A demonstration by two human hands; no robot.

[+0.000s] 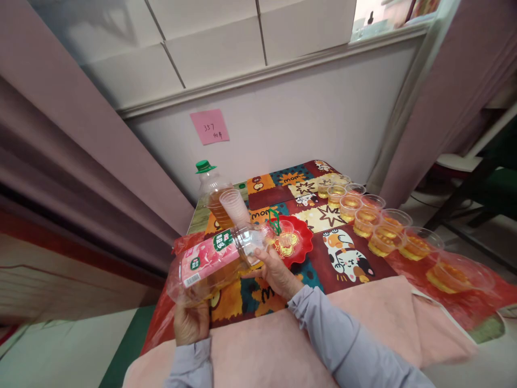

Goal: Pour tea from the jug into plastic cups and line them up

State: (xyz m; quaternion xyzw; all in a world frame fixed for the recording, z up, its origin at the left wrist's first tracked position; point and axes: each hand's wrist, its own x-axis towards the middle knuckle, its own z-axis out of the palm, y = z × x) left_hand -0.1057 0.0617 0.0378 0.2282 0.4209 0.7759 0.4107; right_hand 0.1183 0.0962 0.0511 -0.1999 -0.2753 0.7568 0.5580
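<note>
A large clear plastic bottle (216, 258) with a pink and green label lies tilted almost flat in my hands, its neck towards the right. Amber liquid shows along its lower side. My left hand (191, 323) supports the base from below, its fingers partly hidden by the bottle. Near the neck, my right hand (278, 272) grips the bottle's shoulder. The mouth is over a red flower-shaped dish (302, 242), and a green loop (275, 221) shows beside it. Behind the bottle is a stack of clear plastic cups (235, 206).
A bigger bottle with a green cap (205, 166) and amber liquid stands at the back left. Along the right side run two rows of clear cups (385, 240) with yellow liquid. Patterned mats (319, 269) cover the table; pink cloth (363, 318) hangs at the front.
</note>
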